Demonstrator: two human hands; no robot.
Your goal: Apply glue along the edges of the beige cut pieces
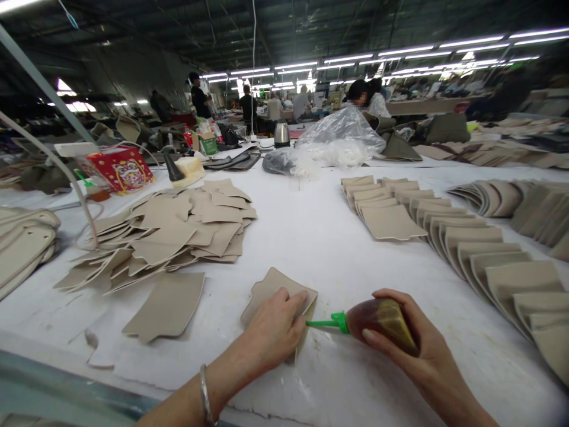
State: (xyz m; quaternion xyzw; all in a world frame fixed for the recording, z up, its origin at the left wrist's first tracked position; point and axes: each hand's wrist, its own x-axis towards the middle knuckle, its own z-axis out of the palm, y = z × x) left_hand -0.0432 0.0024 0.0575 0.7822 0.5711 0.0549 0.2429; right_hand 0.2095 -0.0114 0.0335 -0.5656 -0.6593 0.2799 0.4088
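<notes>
My left hand (pixel 274 328) presses down on a small stack of beige cut pieces (pixel 275 284) near the front of the white table (pixel 311 237), fingers curled over the stack's near edge. My right hand (pixel 413 350) is wrapped round a brown glue bottle (pixel 382 317) with a green nozzle (pixel 326 323). The nozzle tip points left and touches the right edge of the stack by my left fingers. A silver bangle (pixel 205 397) sits on my left wrist.
A loose heap of beige pieces (pixel 173 231) lies at the left, one single piece (pixel 166 305) nearer me. Overlapping rows of pieces (pixel 444 231) run along the right. Plastic bags (pixel 340 139), a kettle (pixel 281 134) and a red box (pixel 121 169) stand at the back. People work beyond.
</notes>
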